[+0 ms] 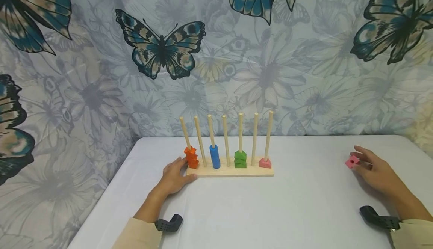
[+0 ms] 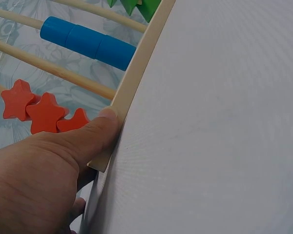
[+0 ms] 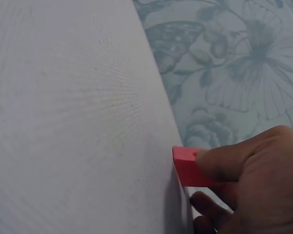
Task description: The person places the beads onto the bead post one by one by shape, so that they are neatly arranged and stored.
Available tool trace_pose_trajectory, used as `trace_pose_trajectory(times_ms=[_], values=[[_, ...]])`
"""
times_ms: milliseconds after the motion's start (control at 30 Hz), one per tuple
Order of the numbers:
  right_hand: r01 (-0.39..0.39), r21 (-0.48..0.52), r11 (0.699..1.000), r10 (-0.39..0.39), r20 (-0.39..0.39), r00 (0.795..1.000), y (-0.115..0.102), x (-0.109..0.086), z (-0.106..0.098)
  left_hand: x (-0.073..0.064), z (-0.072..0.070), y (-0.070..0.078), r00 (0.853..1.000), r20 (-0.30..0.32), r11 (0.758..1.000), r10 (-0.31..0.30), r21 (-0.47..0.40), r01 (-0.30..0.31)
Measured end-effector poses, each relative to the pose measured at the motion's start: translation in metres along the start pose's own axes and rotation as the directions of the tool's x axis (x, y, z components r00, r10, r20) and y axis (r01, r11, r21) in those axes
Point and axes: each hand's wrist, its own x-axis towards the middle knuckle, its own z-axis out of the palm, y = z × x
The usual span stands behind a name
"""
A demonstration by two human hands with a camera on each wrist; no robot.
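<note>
A wooden peg stand point(image 1: 233, 172) with several upright pegs sits at the table's back. My left hand point(image 1: 174, 177) grips its left end, the thumb point(image 2: 100, 129) on the base's front edge and the other fingers mostly hidden behind. Beside that hand, orange-red stars point(image 1: 191, 159) are stacked on the leftmost peg. Blue cylinders point(image 1: 214, 157), green pieces point(image 1: 240, 159) and one pink piece point(image 1: 265, 163) sit on other pegs. Far to the right, my right hand point(image 1: 375, 172) pinches a pink block point(image 1: 352, 161) with a hole in it, close over the table.
A white cloth covers the table point(image 1: 270, 211), whose back edge meets a wall hanging point(image 1: 216, 72) printed with butterflies and flowers. Dark camera mounts point(image 1: 169, 223) are strapped at both wrists, over beige sleeves point(image 1: 138, 236).
</note>
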Motion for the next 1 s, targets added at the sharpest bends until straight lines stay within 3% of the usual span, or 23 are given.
trace_pose_trajectory(times_ms=[233, 367, 567, 700, 900, 1000], values=[[-0.086, -0.129, 0.988, 0.086, -0.005, 0.996, 0.002, 0.000, 0.001, 0.002, -0.001, 0.002, 1.000, 0.002, 1.000, 0.003, -0.001, -0.003], [-0.127, -0.151, 0.980, 0.123, -0.032, 0.992, 0.000, -0.002, -0.001, 0.002, -0.001, 0.002, 1.000, 0.005, 1.000, 0.000, 0.002, 0.000], [-0.100, -0.065, 0.993, 0.089, -0.158, 0.983, -0.010, -0.004, -0.001, 0.001, -0.002, 0.001, 1.000, 0.004, 1.000, -0.001, -0.008, 0.001], [-0.116, -0.011, 0.993, 0.112, -0.180, 0.977, -0.022, -0.002, -0.007, 0.000, -0.002, 0.001, 1.000, 0.002, 1.000, 0.005, -0.005, -0.005], [-0.130, 0.176, 0.976, 0.166, -0.206, 0.965, -0.042, 0.000, -0.014, -0.001, 0.000, 0.000, 1.000, 0.001, 1.000, -0.006, -0.019, 0.006], [-0.116, 0.204, 0.972, 0.164, -0.236, 0.958, -0.055, 0.000, -0.016, 0.000, 0.002, 0.000, 1.000, 0.002, 1.000, -0.008, -0.025, 0.008]])
